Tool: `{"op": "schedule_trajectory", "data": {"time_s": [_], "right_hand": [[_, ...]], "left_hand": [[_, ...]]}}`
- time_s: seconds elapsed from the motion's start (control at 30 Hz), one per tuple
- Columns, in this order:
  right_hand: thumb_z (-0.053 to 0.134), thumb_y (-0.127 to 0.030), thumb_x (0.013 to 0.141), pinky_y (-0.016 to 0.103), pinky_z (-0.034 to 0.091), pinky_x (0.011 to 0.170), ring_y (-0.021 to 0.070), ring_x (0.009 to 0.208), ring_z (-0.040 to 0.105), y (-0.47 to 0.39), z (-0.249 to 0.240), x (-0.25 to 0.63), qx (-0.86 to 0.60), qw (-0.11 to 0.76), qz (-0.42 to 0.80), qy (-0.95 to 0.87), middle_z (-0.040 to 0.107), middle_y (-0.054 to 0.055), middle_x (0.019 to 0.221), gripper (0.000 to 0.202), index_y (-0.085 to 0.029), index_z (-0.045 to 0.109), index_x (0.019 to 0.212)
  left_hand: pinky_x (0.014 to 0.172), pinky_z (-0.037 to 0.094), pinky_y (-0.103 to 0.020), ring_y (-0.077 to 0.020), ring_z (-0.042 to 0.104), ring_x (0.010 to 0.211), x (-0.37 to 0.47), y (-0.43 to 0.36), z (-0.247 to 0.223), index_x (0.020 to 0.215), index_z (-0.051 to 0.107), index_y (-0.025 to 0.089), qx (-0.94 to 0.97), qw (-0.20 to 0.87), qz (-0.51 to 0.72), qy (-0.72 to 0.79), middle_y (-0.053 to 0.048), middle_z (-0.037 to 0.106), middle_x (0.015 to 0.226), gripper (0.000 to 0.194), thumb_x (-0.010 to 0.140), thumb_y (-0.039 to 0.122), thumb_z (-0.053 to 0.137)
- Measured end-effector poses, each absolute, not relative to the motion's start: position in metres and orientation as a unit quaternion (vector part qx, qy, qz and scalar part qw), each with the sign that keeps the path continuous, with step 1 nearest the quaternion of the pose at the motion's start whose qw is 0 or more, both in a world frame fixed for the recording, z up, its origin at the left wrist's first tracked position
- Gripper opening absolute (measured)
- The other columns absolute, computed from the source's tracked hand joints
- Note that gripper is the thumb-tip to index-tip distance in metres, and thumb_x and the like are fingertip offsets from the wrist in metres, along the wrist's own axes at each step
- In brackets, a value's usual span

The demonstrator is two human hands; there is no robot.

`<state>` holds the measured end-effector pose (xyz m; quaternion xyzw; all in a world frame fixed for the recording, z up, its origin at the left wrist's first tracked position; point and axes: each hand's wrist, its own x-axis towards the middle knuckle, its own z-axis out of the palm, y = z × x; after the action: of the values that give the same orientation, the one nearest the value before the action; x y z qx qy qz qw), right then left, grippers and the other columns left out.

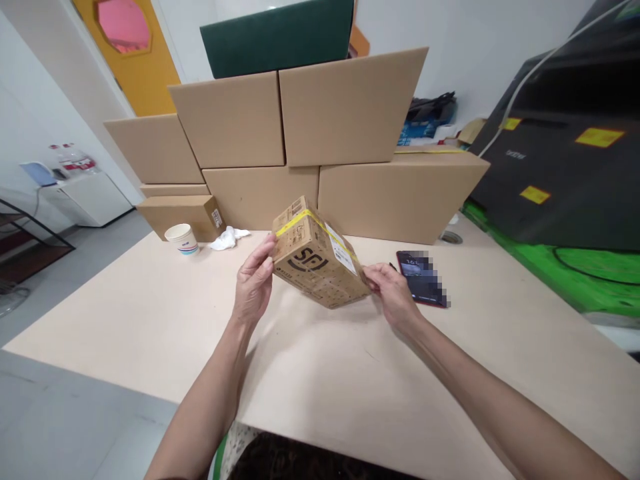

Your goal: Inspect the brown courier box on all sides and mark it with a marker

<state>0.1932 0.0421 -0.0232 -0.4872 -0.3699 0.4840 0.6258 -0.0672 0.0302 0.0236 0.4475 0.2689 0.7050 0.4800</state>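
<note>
A small brown cardboard box (325,267) with black "SF" print, yellow tape and a white label is tilted over the table, held between both hands. My left hand (256,277) is closed on its left upper corner, thumb in front. At the lower right corner, my right hand (393,290) pinches the box between thumb and fingers. Just right of that hand a phone (421,277) with a lit screen and red edge lies on the table. The underside of the box is hidden.
Large cardboard boxes (240,127) are stacked along the back of the pale table (125,320), a dark green box (280,40) on top. A paper cup (182,239) and crumpled tissue (229,239) stand back left. A large black case (565,140) is at right.
</note>
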Motion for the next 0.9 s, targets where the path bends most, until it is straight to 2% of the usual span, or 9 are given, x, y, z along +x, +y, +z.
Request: {"op": "schedule_trajectory", "data": {"time_s": [0.1, 0.2, 0.3, 0.4, 0.47, 0.57, 0.7, 0.8, 0.9], "right_hand": [[0.094, -0.053, 0.05, 0.026, 0.039, 0.056, 0.0126, 0.062, 0.051, 0.041, -0.025, 0.192, -0.495, 0.618, 0.489, -0.365, 0.065, -0.004, 0.064, 0.043, -0.023, 0.07, 0.069], [0.089, -0.059, 0.057, 0.029, 0.047, 0.061, 0.0196, 0.079, 0.063, 0.04, -0.029, 0.19, -0.491, 0.594, 0.524, -0.362, 0.076, 0.001, 0.088, 0.045, -0.025, 0.075, 0.082], [0.085, -0.059, 0.064, 0.032, 0.052, 0.07, 0.0237, 0.099, 0.067, 0.04, -0.031, 0.19, -0.471, 0.58, 0.559, -0.36, 0.079, 0.002, 0.105, 0.042, -0.027, 0.077, 0.089], [0.086, -0.055, 0.065, 0.035, 0.056, 0.083, 0.0249, 0.111, 0.067, 0.043, -0.028, 0.193, -0.427, 0.618, 0.56, -0.349, 0.079, 0.0, 0.111, 0.041, -0.029, 0.077, 0.094], [0.085, -0.056, 0.066, 0.039, 0.055, 0.094, 0.0259, 0.115, 0.067, 0.046, -0.022, 0.196, -0.386, 0.655, 0.546, -0.352, 0.078, 0.001, 0.113, 0.041, -0.029, 0.078, 0.096], [0.082, -0.055, 0.072, 0.041, 0.05, 0.107, 0.0254, 0.123, 0.064, 0.051, -0.014, 0.2, -0.345, 0.695, 0.511, -0.371, 0.077, 0.001, 0.118, 0.038, -0.029, 0.078, 0.098], [0.077, -0.054, 0.078, 0.041, 0.041, 0.117, 0.0235, 0.125, 0.062, 0.055, -0.009, 0.207, -0.32, 0.746, 0.462, -0.358, 0.077, 0.001, 0.116, 0.033, -0.028, 0.078, 0.097], [0.073, -0.056, 0.081, 0.045, 0.043, 0.115, 0.0252, 0.117, 0.065, 0.058, -0.01, 0.212, -0.309, 0.768, 0.443, -0.346, 0.078, 0.002, 0.11, 0.032, -0.027, 0.078, 0.094], [0.07, -0.059, 0.083, 0.047, 0.051, 0.103, 0.0258, 0.101, 0.068, 0.059, -0.012, 0.216, -0.3, 0.773, 0.44, -0.346, 0.079, 0.002, 0.1, 0.033, -0.028, 0.079, 0.091]], "left_hand": [[0.121, 0.035, -0.04, -0.0279, 0.039, 0.151, -0.067, 0.032, 0.024, 0.114, 0.076, 0.031, 0.375, 0.508, 0.718, 0.293, -0.002, 0.062, 0.146, 0.053, 0.064, 0.029, 0.092], [0.115, 0.042, -0.043, -0.03, 0.045, 0.146, -0.068, 0.032, 0.025, 0.112, 0.075, 0.027, 0.335, 0.597, 0.664, 0.302, -0.004, 0.067, 0.139, 0.047, 0.067, 0.032, 0.088], [0.111, 0.046, -0.043, -0.031, 0.051, 0.14, -0.068, 0.029, 0.03, 0.119, 0.073, 0.023, 0.371, 0.652, 0.606, 0.266, -0.007, 0.068, 0.138, 0.05, 0.071, 0.032, 0.082], [0.11, 0.046, -0.039, -0.0305, 0.051, 0.14, -0.065, 0.026, 0.031, 0.13, 0.069, 0.024, 0.411, 0.651, 0.588, 0.247, -0.006, 0.063, 0.145, 0.061, 0.071, 0.027, 0.081], [0.11, 0.046, -0.039, -0.0309, 0.049, 0.141, -0.062, 0.025, 0.027, 0.132, 0.068, 0.026, 0.427, 0.646, 0.575, 0.265, -0.005, 0.061, 0.148, 0.057, 0.076, 0.032, 0.081], [0.108, 0.048, -0.044, -0.0338, 0.049, 0.14, -0.059, 0.026, 0.015, 0.131, 0.068, 0.027, 0.447, 0.642, 0.526, 0.333, -0.007, 0.06, 0.148, 0.053, 0.088, 0.058, 0.069], [0.081, 0.06, -0.045, -0.0339, 0.065, 0.116, -0.059, 0.027, 0.005, 0.133, 0.065, 0.029, 0.461, 0.649, 0.432, 0.424, -0.013, 0.062, 0.142, 0.063, 0.09, 0.074, 0.052], [0.064, 0.062, -0.037, -0.0226, 0.071, 0.082, -0.06, 0.028, 0.007, 0.131, 0.063, 0.029, 0.444, 0.672, 0.407, 0.431, -0.014, 0.065, 0.134, 0.054, 0.092, 0.066, 0.057], [0.068, 0.064, -0.037, -0.0196, 0.072, 0.08, -0.061, 0.028, 0.011, 0.132, 0.061, 0.027, 0.39, 0.718, 0.422, 0.394, -0.014, 0.064, 0.134, 0.045, 0.095, 0.053, 0.061]]}}
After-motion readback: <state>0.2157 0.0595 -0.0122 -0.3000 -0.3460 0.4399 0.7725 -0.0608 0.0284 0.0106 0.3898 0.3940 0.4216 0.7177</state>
